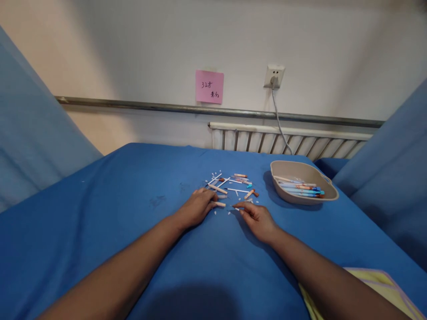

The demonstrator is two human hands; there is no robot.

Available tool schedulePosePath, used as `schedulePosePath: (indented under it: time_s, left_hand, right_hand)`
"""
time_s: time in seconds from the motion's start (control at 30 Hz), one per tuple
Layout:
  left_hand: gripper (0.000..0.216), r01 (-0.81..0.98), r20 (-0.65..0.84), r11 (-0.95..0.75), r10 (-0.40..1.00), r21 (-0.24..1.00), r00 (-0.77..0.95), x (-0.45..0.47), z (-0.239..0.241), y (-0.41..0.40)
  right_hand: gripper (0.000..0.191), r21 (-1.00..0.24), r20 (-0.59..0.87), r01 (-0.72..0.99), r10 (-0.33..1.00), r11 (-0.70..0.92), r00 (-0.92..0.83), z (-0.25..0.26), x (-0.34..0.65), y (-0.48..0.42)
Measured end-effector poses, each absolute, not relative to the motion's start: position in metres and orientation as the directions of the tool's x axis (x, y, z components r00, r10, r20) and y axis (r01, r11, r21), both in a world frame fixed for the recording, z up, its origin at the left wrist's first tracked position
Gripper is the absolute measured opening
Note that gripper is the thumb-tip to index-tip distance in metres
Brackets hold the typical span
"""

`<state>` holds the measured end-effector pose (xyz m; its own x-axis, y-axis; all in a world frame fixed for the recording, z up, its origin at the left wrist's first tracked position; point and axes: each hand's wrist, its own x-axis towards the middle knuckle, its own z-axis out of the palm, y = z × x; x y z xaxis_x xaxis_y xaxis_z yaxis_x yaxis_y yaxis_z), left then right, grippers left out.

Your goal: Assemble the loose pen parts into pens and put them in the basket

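Observation:
My left hand point(199, 207) is closed on a cream-coloured pen barrel point(219, 204), which sticks out to the right from between thumb and fingers, low over the blue cloth. Facing it, my right hand point(258, 220) pinches a small, thin white pen part point(236, 208) whose tip points left towards the barrel. A gap separates the two pieces. Just beyond the hands lie loose pen parts: another cream barrel point(218, 189), a white refill point(237, 190), a short cream-and-brown pen piece point(249, 194) and several tiny white bits.
A beige basket point(303, 200) holding several pens stands to the right. Blue cloth point(116, 213) covers the table. At the lower right is a yellow cloth point(383, 284). Behind are a radiator point(253, 138), a metal rail point(150, 106) and a plugged-in cable point(279, 120); blue curtains hang at both sides.

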<state>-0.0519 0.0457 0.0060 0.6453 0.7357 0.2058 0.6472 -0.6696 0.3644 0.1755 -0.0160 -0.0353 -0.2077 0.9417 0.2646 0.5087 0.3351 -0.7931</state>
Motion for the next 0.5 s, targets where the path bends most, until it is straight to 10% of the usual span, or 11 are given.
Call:
schedulePosePath:
  time_s: [0.5]
  left_hand:
    - [0.020, 0.623, 0.234, -0.706, 0.703, 0.337, 0.671, -0.0467, 0.0094, 0.0365]
  right_hand:
    - [0.030, -0.773, 0.256, 0.524, 0.931, 0.359, -0.260, -0.0320, 0.1774, -0.0175]
